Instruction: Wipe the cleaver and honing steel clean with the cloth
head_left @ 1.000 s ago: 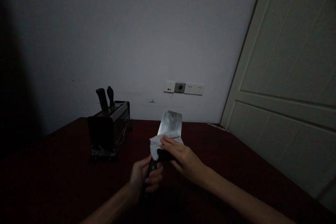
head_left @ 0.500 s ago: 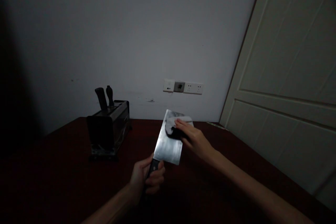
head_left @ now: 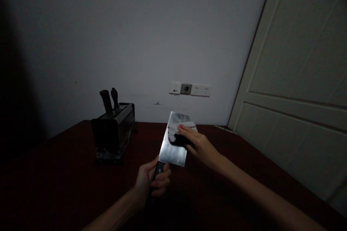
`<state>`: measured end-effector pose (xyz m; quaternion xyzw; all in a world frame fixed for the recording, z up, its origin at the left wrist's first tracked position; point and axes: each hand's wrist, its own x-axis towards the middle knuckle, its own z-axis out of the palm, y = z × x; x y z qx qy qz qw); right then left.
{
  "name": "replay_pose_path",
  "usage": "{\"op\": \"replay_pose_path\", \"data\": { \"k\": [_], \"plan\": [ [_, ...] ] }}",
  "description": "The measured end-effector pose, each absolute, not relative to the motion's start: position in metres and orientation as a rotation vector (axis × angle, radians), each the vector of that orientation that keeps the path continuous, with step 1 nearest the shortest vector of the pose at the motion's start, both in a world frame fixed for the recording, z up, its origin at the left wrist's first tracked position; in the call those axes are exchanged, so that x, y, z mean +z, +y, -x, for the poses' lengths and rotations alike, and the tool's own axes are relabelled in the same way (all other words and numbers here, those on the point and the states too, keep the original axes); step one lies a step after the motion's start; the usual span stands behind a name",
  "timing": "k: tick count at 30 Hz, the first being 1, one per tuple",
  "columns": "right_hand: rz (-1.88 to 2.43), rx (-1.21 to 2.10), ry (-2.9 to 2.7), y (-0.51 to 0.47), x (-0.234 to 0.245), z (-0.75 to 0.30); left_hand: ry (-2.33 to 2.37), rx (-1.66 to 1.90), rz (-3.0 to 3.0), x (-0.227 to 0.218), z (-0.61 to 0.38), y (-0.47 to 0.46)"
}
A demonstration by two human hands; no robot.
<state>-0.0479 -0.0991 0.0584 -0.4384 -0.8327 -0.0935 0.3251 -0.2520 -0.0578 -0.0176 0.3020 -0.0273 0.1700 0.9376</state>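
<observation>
Since a second ago, we have moved the white cloth (head_left: 175,130) from the near end of the cleaver (head_left: 166,151) toward its far end. Head view: our right hand (head_left: 199,144) grips the cloth against the blade (head_left: 175,155), while our left hand (head_left: 143,180) wraps around the black handle (head_left: 159,168). We hold the cleaver over the dark red table (head_left: 252,158), right of the knife block (head_left: 105,135).

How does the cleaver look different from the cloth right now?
The cleaver is shiny metal with a dark handle; the cloth is mostly white fabric. The cleaver looks flat and stiff; the cloth looks soft and bent. The left hand grips the cleaver; the right hand holds the cloth against it.
</observation>
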Motion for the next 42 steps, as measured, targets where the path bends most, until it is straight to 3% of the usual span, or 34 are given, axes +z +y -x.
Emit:
{"op": "replay_pose_path", "data": {
  "k": [6,13,20,28,36,42],
  "plan": [
    [0.966,0.016,-2.502,-0.121,0.049,0.079,0.097,0.415,-0.637,-0.022,0.253,-0.057],
    [1.071,-0.078,-2.382,-0.099,0.065,0.060,0.027,0.369,-0.630,-0.017,0.252,-0.058],
    [0.940,0.122,-2.487,-0.118,0.047,0.083,0.188,0.418,-0.694,-0.025,0.251,-0.055],
    [1.065,-0.032,-2.261,-0.087,0.058,0.049,0.020,0.357,-0.630,-0.020,0.251,-0.055],
    [0.974,0.121,-2.409,-0.120,0.035,0.070,0.135,0.423,-0.634,-0.025,0.254,-0.051],
    [1.117,-0.046,-2.214,-0.104,0.041,0.037,0.000,0.414,-0.597,-0.020,0.253,-0.052]
  ]
}}
